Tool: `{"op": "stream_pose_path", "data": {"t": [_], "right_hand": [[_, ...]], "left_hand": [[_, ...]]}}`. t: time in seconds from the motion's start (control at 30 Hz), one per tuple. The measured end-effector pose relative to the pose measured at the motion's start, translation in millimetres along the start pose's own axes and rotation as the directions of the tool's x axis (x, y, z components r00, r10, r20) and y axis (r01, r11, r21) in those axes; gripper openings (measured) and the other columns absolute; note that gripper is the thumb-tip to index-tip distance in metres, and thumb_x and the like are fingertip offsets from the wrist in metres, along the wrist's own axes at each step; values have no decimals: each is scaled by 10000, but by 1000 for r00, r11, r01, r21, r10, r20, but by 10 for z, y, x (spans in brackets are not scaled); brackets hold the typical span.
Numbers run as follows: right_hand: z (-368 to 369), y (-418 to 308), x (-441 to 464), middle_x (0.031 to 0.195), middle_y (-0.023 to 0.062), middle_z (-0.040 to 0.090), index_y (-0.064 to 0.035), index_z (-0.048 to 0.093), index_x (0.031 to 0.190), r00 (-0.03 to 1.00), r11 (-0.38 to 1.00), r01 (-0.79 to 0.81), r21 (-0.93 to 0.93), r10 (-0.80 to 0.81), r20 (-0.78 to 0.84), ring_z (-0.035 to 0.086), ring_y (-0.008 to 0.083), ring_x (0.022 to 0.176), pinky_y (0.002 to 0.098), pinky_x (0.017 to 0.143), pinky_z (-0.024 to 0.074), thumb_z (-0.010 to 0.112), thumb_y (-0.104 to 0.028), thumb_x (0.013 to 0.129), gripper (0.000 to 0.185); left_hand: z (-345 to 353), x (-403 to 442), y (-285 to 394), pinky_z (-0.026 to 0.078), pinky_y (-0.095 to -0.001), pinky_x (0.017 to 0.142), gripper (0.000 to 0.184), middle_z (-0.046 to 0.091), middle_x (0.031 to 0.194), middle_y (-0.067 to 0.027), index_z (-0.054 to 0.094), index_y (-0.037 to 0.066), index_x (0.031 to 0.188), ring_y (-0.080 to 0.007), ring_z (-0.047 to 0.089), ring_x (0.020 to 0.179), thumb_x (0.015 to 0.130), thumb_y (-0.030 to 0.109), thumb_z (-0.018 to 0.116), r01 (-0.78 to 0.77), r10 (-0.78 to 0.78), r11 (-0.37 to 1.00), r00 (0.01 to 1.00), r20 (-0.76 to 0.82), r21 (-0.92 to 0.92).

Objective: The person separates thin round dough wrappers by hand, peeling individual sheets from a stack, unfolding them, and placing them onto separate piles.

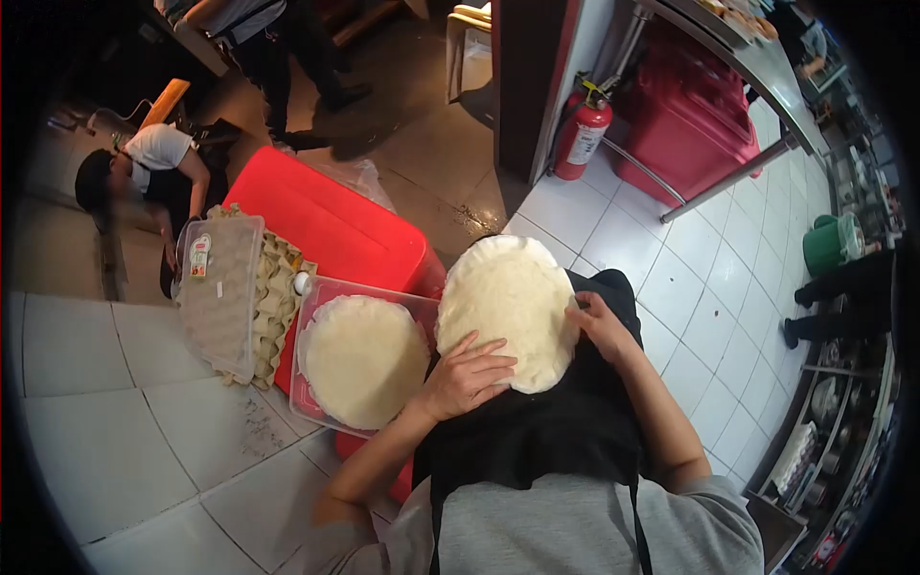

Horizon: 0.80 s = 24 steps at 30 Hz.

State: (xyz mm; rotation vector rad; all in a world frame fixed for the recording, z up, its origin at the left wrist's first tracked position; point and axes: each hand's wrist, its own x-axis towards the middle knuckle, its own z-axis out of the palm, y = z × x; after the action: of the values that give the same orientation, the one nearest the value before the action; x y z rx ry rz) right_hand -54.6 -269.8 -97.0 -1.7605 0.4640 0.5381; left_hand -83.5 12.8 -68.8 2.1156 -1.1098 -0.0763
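Note:
A pale, flat dough round [508,302] with an uneven rim lies over my lap, on the black apron [537,431]. My left hand [467,379] rests on its lower left part, fingers stretched out across the surface. At the right edge of the dough, my right hand [606,328] has its fingers bent together on the rim. To the left, a second pale round [364,359] lies in a clear plastic container [309,414], close to my left forearm.
Beside the container are a red box [326,211], egg trays [275,278] and a clear lid [222,297]. A fire extinguisher [584,139] and pink bin [685,115] stand ahead right, by a metal table [757,81]. A person [158,172] bends at the left; others stand farther off.

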Motion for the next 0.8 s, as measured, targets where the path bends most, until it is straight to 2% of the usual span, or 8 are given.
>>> {"op": "stream_pose_path", "data": {"t": [0.07,0.17,0.3,0.37,0.47,0.57,0.67,0.8], "right_hand": [[-36,27,76,1071,147,582,20,387,1304,998,983,55,177,-47,-46,574,196,933,309,824,463,638,-208,864,556],[-72,-190,-14,1129,164,565,-11,365,1329,975,792,200,576,-220,-36,573,213,996,328,865,460,617,-180,885,538],[52,-439,-227,1307,114,494,-52,336,1376,833,429,-66,901,-473,286,508,247,1170,397,938,445,487,-381,950,559],[217,-390,-289,1383,105,432,-75,323,1411,802,511,-233,827,-381,461,415,238,1278,439,1030,368,394,-489,958,618],[237,-305,-302,1405,107,401,-71,300,1421,760,486,-289,825,-408,506,385,256,1299,430,1070,315,379,-517,954,650],[215,-429,-438,1415,106,384,-70,286,1425,721,453,-300,839,-468,511,382,262,1299,423,1073,309,369,-543,948,677],[220,-466,-474,1416,115,376,-75,263,1433,720,484,-250,839,-487,495,378,263,1302,429,1061,325,362,-571,939,707],[209,-433,-464,1409,113,383,-72,271,1429,734,500,-218,838,-482,479,386,249,1297,421,1055,335,435,-469,945,647]], "left_hand": [[-18,45,101,434,-440,962,227,644,1112,-42,678,78,992,-235,592,1099,776,146,695,53,-60,996,994,-93,-75],[-193,126,332,497,-374,878,219,647,1084,-79,673,49,985,-241,633,1011,774,106,692,104,-145,978,962,-232,-179],[-270,254,612,509,-343,843,233,646,1048,-115,665,27,981,-270,638,971,768,115,702,252,-301,942,927,-225,-221],[-46,312,551,501,-348,840,342,622,1081,-126,636,24,1036,-282,625,973,760,204,730,298,-323,944,922,-215,-142],[133,480,539,501,-318,788,385,603,1026,-119,619,35,1033,-263,625,891,737,240,755,366,-344,930,903,-258,41],[142,631,483,500,-315,746,338,590,927,-91,617,42,973,-230,613,819,729,224,763,484,-496,868,835,-239,-110],[95,687,403,491,-281,681,238,572,869,-72,605,25,899,-192,593,747,746,147,740,401,-437,897,869,-232,-186],[125,666,326,476,-247,645,153,566,863,-44,596,0,870,-124,572,720,791,89,691,381,-439,882,878,-192,-277]]}}
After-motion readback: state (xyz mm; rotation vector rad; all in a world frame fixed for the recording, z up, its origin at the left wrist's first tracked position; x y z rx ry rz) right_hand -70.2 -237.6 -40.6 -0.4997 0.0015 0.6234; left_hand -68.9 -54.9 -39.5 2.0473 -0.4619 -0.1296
